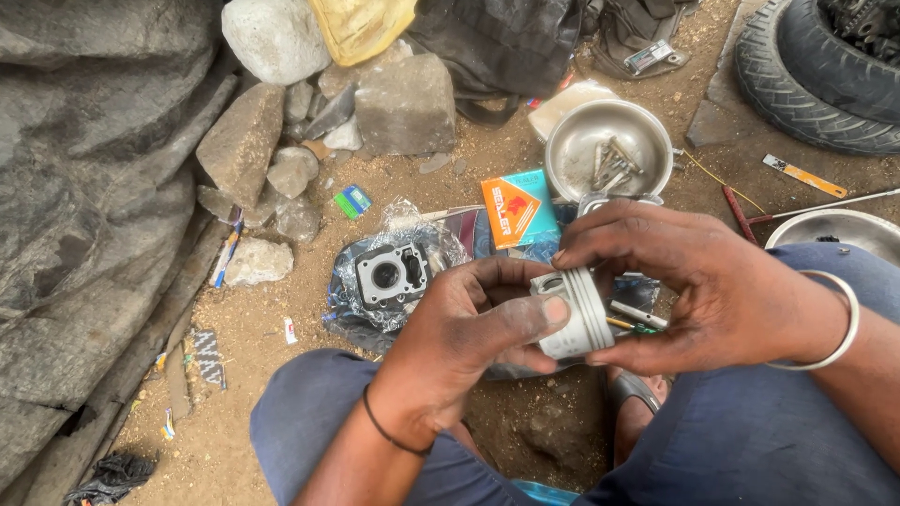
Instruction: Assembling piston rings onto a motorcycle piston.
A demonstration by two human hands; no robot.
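A silvery ringed piston (577, 314) sits above the knees, gripped by the left hand (469, 328) with its thumb pressed across the side, while the right hand (694, 290) arches over it, fingers pinching its rim, near a cylinder block (392, 275) on dirt ground (253, 328).

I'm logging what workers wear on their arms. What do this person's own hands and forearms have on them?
Both arms are bare, with no sleeves or gloves. The left hand has a thin black cord band at the wrist; the right hand has a plain silver metal bangle.
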